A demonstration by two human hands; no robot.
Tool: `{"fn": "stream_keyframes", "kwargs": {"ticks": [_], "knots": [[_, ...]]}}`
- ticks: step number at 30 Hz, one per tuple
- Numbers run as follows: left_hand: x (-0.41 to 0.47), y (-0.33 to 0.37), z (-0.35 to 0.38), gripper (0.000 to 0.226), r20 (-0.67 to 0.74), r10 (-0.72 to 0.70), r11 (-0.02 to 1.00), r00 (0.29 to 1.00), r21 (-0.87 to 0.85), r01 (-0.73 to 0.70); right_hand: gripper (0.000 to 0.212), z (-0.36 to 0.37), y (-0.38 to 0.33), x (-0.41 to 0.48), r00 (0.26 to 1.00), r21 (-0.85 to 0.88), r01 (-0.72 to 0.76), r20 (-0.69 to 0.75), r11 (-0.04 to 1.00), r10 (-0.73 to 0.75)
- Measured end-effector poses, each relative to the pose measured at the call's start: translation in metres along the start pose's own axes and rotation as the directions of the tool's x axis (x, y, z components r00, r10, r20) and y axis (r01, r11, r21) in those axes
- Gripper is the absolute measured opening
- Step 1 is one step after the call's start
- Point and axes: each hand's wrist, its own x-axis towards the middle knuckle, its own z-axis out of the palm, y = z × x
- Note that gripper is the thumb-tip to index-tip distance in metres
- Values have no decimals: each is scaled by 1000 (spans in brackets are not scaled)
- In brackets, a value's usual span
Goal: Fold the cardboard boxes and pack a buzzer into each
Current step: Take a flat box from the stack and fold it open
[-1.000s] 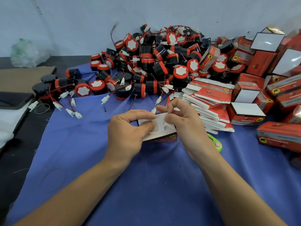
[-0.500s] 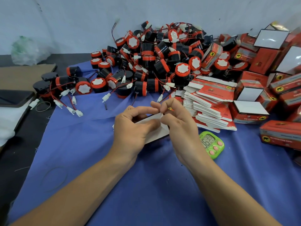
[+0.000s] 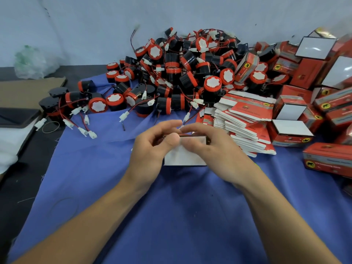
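White cardboard box in left hand and right hand

so both arms are bare, left forearm and right forearm angle in from the bottom corners toward each other. the left hand curls round one end of the box, thumb tip pressed on top. the right hand grips the other end, fingers hooked over the far side. thumbs just beside each other, fingertips nearly touching above them.
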Motion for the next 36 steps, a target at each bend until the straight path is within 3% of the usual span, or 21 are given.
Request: {"fn": "stream_keyframes", "kwargs": {"ticks": [2,4,5,6,8,10,13,16,20,22,24,27,30,33,36], "knots": [[3,2,-12,39,41,173,968,984,180,-178,27,-4,0,-2,999,-75,42,-19,996,-44],[8,1,-21,52,153,350,813,924,441,-381,30,-1,2,-2,986,-237,58,-138,970,-92],[10,-3,-24,60,173,368,767,913,498,-404,33,4,3,-1,973,-279,62,-199,958,-120],[11,-5,-25,71,150,317,793,936,499,-349,37,12,5,0,958,-283,71,-248,956,-145],[12,-9,-23,94,88,66,926,994,365,-94,45,28,7,2,934,-241,112,-306,964,-185],[12,-11,-18,106,56,-185,955,981,245,166,49,40,10,5,914,-220,162,-335,962,-230],[18,-14,-22,99,55,-368,930,928,18,368,50,43,14,6,893,-206,206,-360,957,-270],[26,-9,-35,80,128,-399,915,908,-4,403,55,43,15,5,906,-192,221,-323,956,-274],[35,-2,-63,86,226,-408,913,885,83,399,48,43,13,11,913,7,108,-396,994,-96],[36,-3,-70,95,187,-343,939,921,70,335,31,32,14,22,873,62,41,-488,997,-5],[34,-8,-70,97,91,-241,967,966,107,231,37,20,11,37,857,13,-15,-515,1000,20],[32,-17,-66,94,13,-128,931,992,347,115,45,9,1,72,903,-77,-50,-428,996,12],[30,-26,-61,80,-59,-131,861,990,489,143,55,9,-8,117,967,-267,-65,-254,962,-5],[30,-32,-64,77,-77,-133,863,988,482,154,67,14,-10,154,996,-693,-8,-67,721,-53],[30,-31,-69,75,-51,-120,863,991,488,130,68,19,-1,174,997,-846,76,64,527,-40]]}}
